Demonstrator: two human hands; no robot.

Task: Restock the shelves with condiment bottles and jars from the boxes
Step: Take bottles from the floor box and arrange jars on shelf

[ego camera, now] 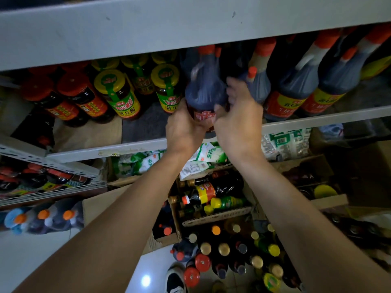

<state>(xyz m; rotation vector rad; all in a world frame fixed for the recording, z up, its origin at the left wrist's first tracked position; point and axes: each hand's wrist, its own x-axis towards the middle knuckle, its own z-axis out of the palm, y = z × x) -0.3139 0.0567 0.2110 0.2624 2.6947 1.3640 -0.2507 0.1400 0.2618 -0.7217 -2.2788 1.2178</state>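
Grey metal shelf [137,145] spans the view, partly stocked: jars [118,92] with red or yellow lids stand at its left, tall dark bottles [296,85] at its right, and a bare patch lies between them. Below the shelf, an open cardboard box [218,216] and loose bottles [232,250] on the floor wait unshelved, so much restocking appears left. Just above the shelf's front edge is a handled sauce bottle [204,89], apparently going in. The left hand [184,132] and right hand [239,121] each keep a closed grip round its lower body.
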